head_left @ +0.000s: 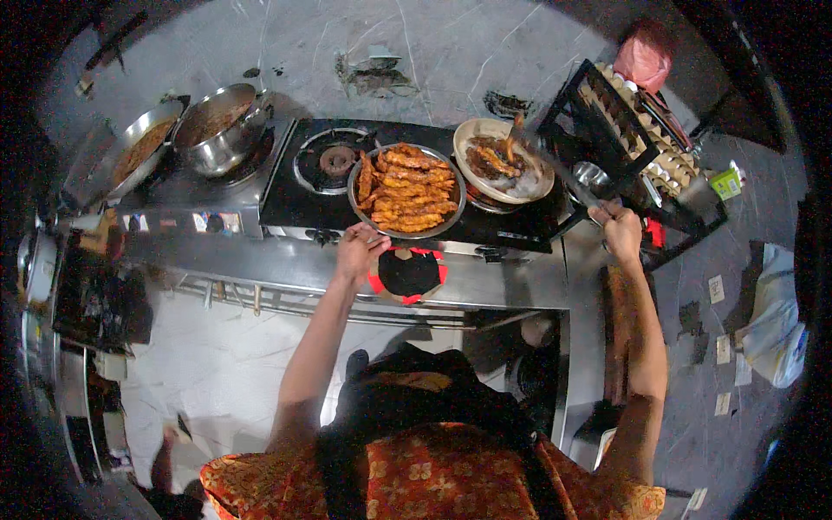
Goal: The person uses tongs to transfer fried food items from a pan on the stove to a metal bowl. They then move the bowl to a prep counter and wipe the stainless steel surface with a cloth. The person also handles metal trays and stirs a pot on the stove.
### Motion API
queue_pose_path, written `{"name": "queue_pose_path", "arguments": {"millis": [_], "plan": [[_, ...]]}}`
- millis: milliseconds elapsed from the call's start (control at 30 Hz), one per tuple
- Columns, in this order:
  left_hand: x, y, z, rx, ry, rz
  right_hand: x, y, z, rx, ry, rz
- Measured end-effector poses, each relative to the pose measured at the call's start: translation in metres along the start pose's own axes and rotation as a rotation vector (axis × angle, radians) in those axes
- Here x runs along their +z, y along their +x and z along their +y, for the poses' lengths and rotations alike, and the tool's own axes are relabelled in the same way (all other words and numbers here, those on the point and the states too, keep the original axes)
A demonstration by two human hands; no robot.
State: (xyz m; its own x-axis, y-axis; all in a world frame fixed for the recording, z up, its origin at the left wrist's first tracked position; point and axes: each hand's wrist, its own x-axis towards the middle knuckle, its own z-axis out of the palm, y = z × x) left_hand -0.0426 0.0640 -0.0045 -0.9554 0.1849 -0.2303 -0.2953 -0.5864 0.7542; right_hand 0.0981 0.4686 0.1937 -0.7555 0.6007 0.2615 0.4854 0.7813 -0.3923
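My left hand (360, 250) grips the near rim of a round metal plate (354, 214). Reddish-orange fried strips (412, 186) lie heaped across it. The plate rests over the front of the black gas stove. My right hand (620, 230) is closed around the handle of long metal tongs (568, 176), which reach left over a pale round pan (545, 184). A browned piece (517, 128) shows at the tips of the tongs, above the pan's far side. More browned pieces (494, 162) sit in bubbling oil in that pan. Blur hides the exact shape of the tips.
Left of the black stove (282, 204), a deep steel pot (227, 139) and a wide pan (143, 156) hold brown food. A black cloth with red edging (409, 273) lies on the steel counter (511, 282). A rack with egg trays (641, 130) and a small steel bowl (591, 176) stand right.
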Motion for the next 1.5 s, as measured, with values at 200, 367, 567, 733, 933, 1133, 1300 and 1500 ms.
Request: {"name": "queue_pose_path", "arguments": {"millis": [200, 367, 567, 733, 933, 1133, 1300, 1500], "plan": [[0.006, 0.023, -0.012, 0.035, -0.082, 0.120, 0.010, -0.017, -0.027, 0.051, -0.054, 0.095], [-0.007, 0.041, 0.004, 0.037, 0.129, 0.138, 0.016, -0.029, -0.033, 0.080, 0.049, 0.304], [-0.023, 0.060, 0.027, 0.046, 0.261, 0.096, 0.026, -0.035, -0.055, 0.097, -0.016, 0.287], [-0.032, 0.067, 0.027, 0.004, 0.274, 0.036, 0.018, -0.041, -0.069, 0.124, -0.206, 0.174], [-0.015, 0.030, 0.057, -0.188, 0.137, -0.120, -0.028, -0.035, -0.104, 0.002, -0.027, -0.076], [-0.009, 0.027, 0.058, -0.164, 0.068, -0.086, -0.054, 0.000, -0.178, -0.441, -0.404, -0.163], [-0.012, 0.026, 0.056, -0.180, 0.015, -0.123, -0.038, 0.018, -0.203, -0.625, -0.514, -0.222], [-0.014, 0.039, 0.058, -0.194, 0.064, -0.097, -0.055, 0.041, -0.190, -0.676, -0.388, -0.217]]}}
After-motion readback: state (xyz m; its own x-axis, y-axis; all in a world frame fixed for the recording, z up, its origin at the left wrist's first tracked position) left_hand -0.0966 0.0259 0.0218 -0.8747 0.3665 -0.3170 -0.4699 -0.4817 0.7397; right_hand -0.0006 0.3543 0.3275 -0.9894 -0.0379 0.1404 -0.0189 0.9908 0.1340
